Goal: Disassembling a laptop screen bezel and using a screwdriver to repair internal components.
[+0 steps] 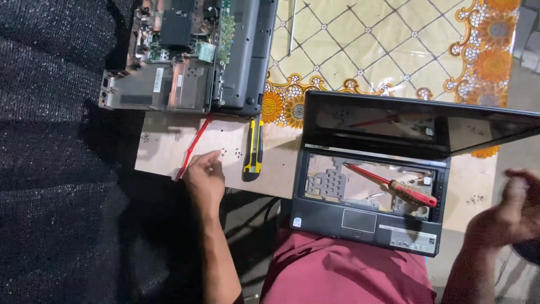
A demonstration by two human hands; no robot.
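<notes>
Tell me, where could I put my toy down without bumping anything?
The patterned cloth above the open laptop is bare. There is also bare board between the yellow utility knife and the laptop. It is crowded around the left hand, with tiny screws and a red strip, and the laptop's keyboard bay holds a red screwdriver.

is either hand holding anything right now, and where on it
The left hand rests fingertips on the pale board near small screws, gripping nothing. The right hand is blurred; what it holds cannot be told.
</notes>
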